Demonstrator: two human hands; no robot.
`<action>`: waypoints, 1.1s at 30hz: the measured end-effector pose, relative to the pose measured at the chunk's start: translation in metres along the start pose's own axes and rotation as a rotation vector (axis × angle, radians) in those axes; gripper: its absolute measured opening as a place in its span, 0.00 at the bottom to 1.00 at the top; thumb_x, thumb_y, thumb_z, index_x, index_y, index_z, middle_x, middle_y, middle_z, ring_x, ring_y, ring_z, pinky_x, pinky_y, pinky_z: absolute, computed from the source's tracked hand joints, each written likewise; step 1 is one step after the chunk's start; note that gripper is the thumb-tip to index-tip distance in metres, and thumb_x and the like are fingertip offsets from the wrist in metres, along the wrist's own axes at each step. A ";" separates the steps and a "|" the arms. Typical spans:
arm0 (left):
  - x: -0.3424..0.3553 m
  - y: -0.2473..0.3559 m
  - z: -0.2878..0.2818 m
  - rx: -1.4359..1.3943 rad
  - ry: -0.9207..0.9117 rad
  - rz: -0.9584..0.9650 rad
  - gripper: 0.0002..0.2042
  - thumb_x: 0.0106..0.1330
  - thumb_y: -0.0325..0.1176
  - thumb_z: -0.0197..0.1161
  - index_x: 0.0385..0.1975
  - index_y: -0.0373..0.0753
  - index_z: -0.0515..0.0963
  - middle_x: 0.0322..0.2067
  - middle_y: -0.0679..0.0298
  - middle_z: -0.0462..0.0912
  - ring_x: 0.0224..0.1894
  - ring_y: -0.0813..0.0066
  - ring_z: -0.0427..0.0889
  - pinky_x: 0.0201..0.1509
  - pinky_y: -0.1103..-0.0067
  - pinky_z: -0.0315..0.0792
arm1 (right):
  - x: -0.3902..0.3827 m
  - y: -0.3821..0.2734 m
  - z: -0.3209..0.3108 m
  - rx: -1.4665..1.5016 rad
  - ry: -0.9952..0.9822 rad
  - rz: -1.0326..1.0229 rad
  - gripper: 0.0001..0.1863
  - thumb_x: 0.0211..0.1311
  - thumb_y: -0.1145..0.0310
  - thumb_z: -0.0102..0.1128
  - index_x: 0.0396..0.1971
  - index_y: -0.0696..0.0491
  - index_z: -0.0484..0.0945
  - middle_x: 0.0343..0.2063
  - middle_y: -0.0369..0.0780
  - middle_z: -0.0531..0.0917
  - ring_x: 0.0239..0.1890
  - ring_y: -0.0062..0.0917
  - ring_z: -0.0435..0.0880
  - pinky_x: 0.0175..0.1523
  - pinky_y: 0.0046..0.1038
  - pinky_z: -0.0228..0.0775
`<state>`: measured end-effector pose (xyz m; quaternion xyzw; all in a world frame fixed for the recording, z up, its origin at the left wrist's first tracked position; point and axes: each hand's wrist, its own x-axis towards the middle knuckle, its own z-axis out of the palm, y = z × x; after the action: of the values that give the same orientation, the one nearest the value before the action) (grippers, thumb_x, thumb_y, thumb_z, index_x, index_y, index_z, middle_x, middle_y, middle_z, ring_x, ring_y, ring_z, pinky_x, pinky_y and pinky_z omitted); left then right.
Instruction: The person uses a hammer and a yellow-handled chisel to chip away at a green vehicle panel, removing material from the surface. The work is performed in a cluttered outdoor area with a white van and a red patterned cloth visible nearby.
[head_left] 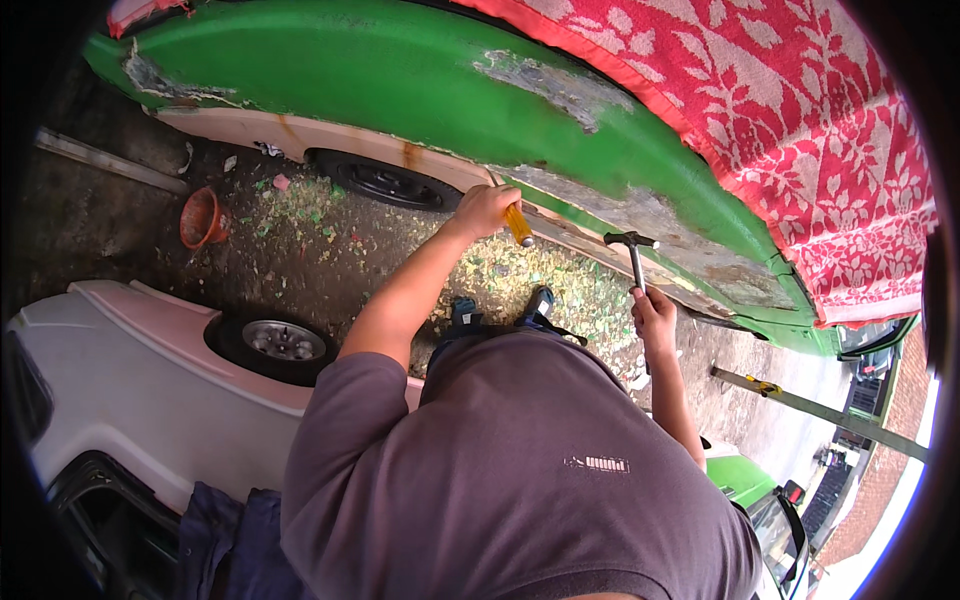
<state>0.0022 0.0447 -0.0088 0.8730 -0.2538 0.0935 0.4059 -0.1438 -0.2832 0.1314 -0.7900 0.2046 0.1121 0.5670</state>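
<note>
My left hand (pixel 485 210) grips a yellow-handled tool (pixel 517 222), like a screwdriver or chisel; its thin metal end is at the seam between the green car body (pixel 420 75) and the pinkish lower sill (pixel 460 174). My right hand (pixel 655 320) is closed round the shaft of a hammer (pixel 628 243), whose dark head is up near the body's lower edge, right of the tool. Bare, rough patches (pixel 690 240) show along the green panel, and a red floral cloth (pixel 760 110) drapes over its top.
A pale pink-and-grey car (pixel 140 380) stands behind me at left, dark clothing (pixel 230 540) on it. An orange bucket (pixel 200 220) and a metal bar (pixel 110 160) lie left. Paint flakes litter the ground. A post (pixel 820 412) and another green vehicle (pixel 740 475) are at right.
</note>
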 end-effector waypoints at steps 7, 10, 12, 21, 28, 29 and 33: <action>0.010 -0.003 0.004 0.051 -0.031 -0.017 0.04 0.59 0.32 0.62 0.30 0.44 0.74 0.29 0.64 0.83 0.32 0.59 0.83 0.34 0.66 0.74 | -0.010 -0.008 0.005 -0.120 -0.048 -0.005 0.15 0.67 0.62 0.61 0.39 0.60 0.81 0.17 0.28 0.71 0.18 0.10 0.64 0.22 0.19 0.54; 0.009 -0.001 0.006 0.052 -0.062 0.018 0.04 0.59 0.32 0.63 0.30 0.44 0.74 0.29 0.64 0.83 0.32 0.59 0.83 0.34 0.65 0.74 | -0.009 -0.008 0.005 -0.118 -0.059 0.025 0.15 0.67 0.61 0.61 0.39 0.60 0.81 0.17 0.28 0.71 0.18 0.10 0.64 0.23 0.19 0.54; 0.009 -0.001 0.006 0.078 -0.093 0.049 0.04 0.59 0.33 0.63 0.30 0.45 0.74 0.28 0.64 0.83 0.31 0.59 0.83 0.34 0.65 0.74 | -0.006 -0.006 0.004 -0.111 -0.076 0.015 0.16 0.67 0.61 0.61 0.38 0.60 0.81 0.17 0.28 0.72 0.18 0.10 0.64 0.23 0.19 0.55; 0.038 0.012 0.016 0.331 -0.329 -0.042 0.08 0.66 0.41 0.59 0.31 0.44 0.76 0.28 0.63 0.83 0.31 0.59 0.84 0.34 0.65 0.75 | 0.029 0.013 -0.009 -0.183 -0.112 0.023 0.17 0.66 0.58 0.62 0.36 0.60 0.82 0.17 0.31 0.74 0.20 0.14 0.68 0.26 0.22 0.60; 0.054 0.036 0.026 0.507 -0.461 -0.118 0.07 0.67 0.39 0.58 0.36 0.44 0.78 0.30 0.61 0.83 0.37 0.60 0.84 0.40 0.66 0.76 | 0.052 0.028 -0.027 -0.156 -0.164 0.018 0.19 0.66 0.57 0.61 0.42 0.60 0.82 0.18 0.32 0.75 0.21 0.15 0.69 0.27 0.23 0.61; 0.056 0.039 0.027 0.543 -0.460 -0.097 0.07 0.66 0.37 0.59 0.38 0.44 0.78 0.32 0.61 0.84 0.40 0.60 0.84 0.43 0.66 0.76 | 0.054 0.029 -0.032 -0.140 -0.179 0.015 0.19 0.66 0.57 0.61 0.41 0.60 0.82 0.18 0.32 0.74 0.21 0.15 0.69 0.27 0.23 0.60; 0.061 0.051 0.028 0.582 -0.442 -0.063 0.12 0.60 0.29 0.63 0.44 0.45 0.80 0.40 0.63 0.83 0.51 0.61 0.79 0.59 0.66 0.70 | 0.062 0.035 -0.048 -0.090 -0.188 0.017 0.18 0.67 0.58 0.61 0.39 0.60 0.82 0.17 0.31 0.73 0.20 0.14 0.67 0.25 0.22 0.60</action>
<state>0.0262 -0.0265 0.0294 0.9584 -0.2713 -0.0416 0.0785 -0.1071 -0.3500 0.0925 -0.7991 0.1519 0.1994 0.5465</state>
